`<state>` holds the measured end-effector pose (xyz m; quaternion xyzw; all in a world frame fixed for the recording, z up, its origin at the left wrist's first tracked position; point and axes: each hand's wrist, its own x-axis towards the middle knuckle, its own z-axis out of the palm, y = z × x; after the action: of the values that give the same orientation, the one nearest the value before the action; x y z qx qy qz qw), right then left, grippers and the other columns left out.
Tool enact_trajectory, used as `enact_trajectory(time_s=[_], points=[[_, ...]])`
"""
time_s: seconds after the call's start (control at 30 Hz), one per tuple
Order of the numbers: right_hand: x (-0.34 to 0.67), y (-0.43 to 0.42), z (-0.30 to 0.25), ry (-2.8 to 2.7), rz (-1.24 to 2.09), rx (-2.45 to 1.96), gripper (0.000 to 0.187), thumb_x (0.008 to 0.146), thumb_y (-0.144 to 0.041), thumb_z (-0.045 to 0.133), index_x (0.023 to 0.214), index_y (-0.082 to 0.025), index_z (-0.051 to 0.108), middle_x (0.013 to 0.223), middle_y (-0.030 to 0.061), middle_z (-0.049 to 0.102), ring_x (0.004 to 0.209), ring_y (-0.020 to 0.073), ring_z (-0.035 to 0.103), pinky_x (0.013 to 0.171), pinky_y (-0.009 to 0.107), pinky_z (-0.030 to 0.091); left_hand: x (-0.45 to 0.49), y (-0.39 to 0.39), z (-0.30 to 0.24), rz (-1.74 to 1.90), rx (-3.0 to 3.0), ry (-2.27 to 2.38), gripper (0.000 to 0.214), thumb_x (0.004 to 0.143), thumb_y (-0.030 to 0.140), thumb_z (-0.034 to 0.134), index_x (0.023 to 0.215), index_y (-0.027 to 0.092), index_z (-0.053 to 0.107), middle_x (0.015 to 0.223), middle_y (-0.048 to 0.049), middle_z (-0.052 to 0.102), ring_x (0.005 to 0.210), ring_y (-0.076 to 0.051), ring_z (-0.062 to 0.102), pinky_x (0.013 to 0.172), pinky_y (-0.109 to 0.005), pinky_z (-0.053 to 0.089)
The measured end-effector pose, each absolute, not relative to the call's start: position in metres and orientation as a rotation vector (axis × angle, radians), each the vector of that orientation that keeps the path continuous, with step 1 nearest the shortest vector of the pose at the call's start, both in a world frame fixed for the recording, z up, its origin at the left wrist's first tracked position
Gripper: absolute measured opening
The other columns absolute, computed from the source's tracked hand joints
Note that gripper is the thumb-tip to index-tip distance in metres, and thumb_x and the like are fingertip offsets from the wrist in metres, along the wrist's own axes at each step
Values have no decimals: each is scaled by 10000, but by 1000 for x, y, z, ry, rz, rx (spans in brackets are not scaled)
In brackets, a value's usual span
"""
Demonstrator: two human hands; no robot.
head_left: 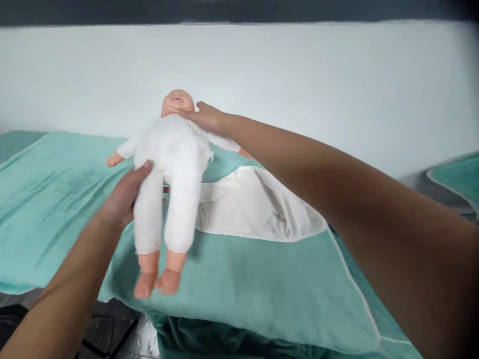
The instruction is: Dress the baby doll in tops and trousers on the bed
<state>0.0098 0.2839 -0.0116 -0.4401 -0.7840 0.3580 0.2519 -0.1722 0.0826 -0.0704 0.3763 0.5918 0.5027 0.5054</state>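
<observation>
A baby doll [170, 142] in a white long-sleeved suit is held face up above a green-covered surface, its bare feet pointing toward me. My left hand [129, 192] grips the doll's thigh on the left, with the thumb on top and fingertips showing between the legs. At the doll's neck and shoulder, my right hand [205, 115] is closed, its fingers partly hidden behind the doll. Beneath and to the right of the doll lies a white cloth [258, 204] with folds, spread on the green cover [254, 279].
A white wall [299, 80] rises directly behind the surface. More green fabric [458, 177] shows at the far right. Below the front edge, dark metal legs [108, 344] stand on the floor at lower left, near a black object [11, 319].
</observation>
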Motion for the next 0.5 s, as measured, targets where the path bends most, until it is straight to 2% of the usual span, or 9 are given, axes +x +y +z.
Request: enact_trajectory(time_s=[0.1,0.23,0.37,0.5], points=[[78,276,-7,-2081,897,-1317,855,946,-634,617,1496,-31,360,1568,223,445,1354,327,529,1152,482,439,-103,83,-78,1243,958,1207,595,893,565,652,1364,210,572,1122,-123,771,868,-284,761,708,-419,646],[164,271,-39,-1992,916,-1434,930,875,-701,649,1516,-80,386,1556,228,463,1353,337,548,1145,457,468,-29,86,-107,1209,900,1112,646,831,589,711,1355,234,578,1102,-144,766,771,-298,757,578,-404,627],[213,269,-87,-1931,896,-1623,993,863,-761,586,1553,-90,337,1575,249,427,1390,379,513,1155,502,434,15,86,-137,1138,867,1088,716,802,600,742,1395,243,562,1167,-154,744,835,-322,759,651,-447,648],[224,269,-122,-1949,963,-1562,872,913,-701,548,1528,-113,360,1570,222,450,1376,339,531,1140,447,440,24,82,-162,1141,876,1129,726,829,591,733,1432,243,529,1258,-141,710,927,-301,748,770,-433,639]])
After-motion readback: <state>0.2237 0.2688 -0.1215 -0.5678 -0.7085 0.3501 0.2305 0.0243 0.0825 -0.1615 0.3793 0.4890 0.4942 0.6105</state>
